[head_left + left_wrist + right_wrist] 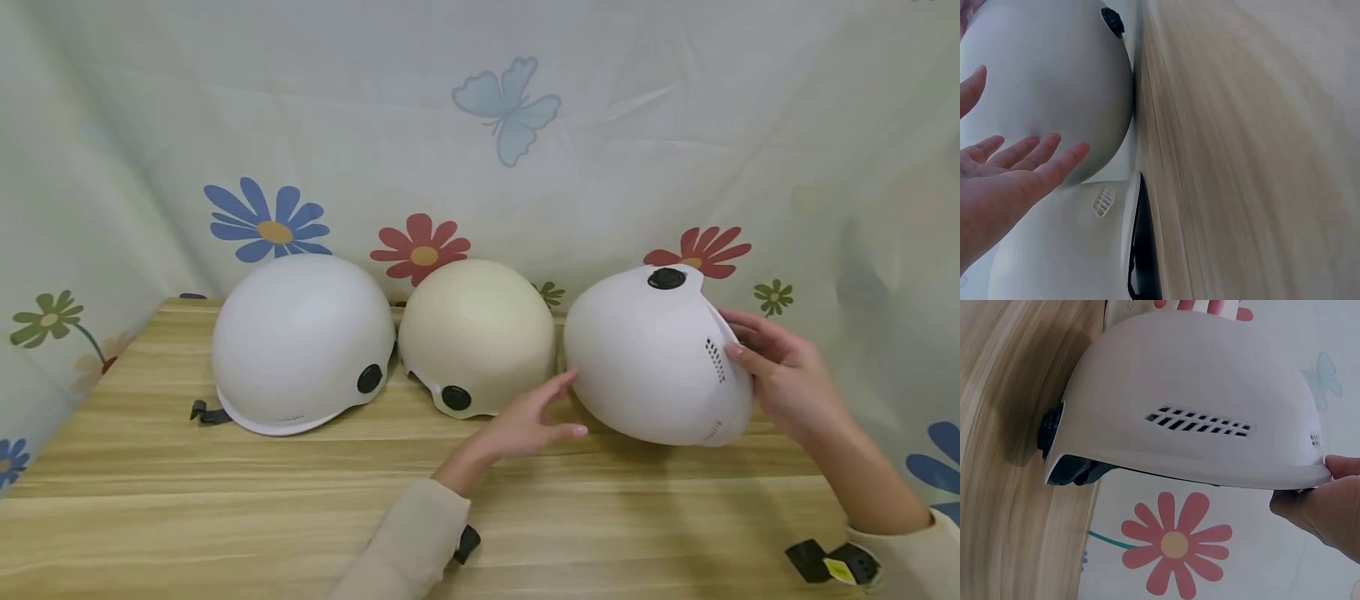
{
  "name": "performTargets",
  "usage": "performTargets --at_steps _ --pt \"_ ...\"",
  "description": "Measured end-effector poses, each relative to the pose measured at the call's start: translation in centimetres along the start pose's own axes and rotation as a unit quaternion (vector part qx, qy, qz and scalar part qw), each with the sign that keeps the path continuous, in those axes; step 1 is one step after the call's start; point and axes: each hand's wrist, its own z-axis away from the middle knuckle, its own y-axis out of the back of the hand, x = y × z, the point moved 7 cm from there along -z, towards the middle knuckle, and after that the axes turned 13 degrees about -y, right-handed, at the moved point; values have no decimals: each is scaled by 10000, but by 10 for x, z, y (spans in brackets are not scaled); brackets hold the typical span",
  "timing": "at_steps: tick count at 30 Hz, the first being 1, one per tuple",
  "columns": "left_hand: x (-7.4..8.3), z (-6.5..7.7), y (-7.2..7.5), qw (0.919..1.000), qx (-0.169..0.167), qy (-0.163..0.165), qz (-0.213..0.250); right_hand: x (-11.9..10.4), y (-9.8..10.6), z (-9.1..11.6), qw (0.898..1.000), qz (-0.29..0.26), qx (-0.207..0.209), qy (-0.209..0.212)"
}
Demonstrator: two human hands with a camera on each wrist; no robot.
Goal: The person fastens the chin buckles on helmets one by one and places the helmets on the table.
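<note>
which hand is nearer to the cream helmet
Left. The left hand is just in front of the cream helmet, toward its right side; the right hand is farther off, gripping the rim of the rightmost helmet.

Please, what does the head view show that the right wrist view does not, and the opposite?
Only the head view: the round white hard-shell helmet at the left end and an olive-green printed flower.
Only the right wrist view: the dark interior of the tilted white vented helmet.
Both: that tilted helmet, the right hand gripping its rim, fingers of the left hand, the pale wood-grain tabletop and white flower-print cloth.
</note>
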Motion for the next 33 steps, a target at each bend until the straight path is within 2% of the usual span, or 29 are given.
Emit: performTargets --at_steps 5,8,12,18,22,25,33 --pt "-1 -3 -4 10000 -35 28 30 1 6 2 9971 744 127 1" --pt "-2 -3 -5 10000 -27 63 -6 1 6 3 9966 824 58 34" --pt "-3 -3 -5 10000 -54 49 -43 -1 7 4 9910 1334 103 -13" --pt "-3 -2 -8 9997 -180 -97 -132 -6 10 6 9727 2312 190 37" --pt "-3 -2 -9 9996 -211 -38 -158 -11 8 6 9641 2639 -33 281" --pt "-4 -2 -10 9996 -196 34 -193 -13 8 7 9569 2885 -115 309" --pt "-4 -1 -12 9992 -259 29 -298 -15 15 7 9368 3490 133 197"
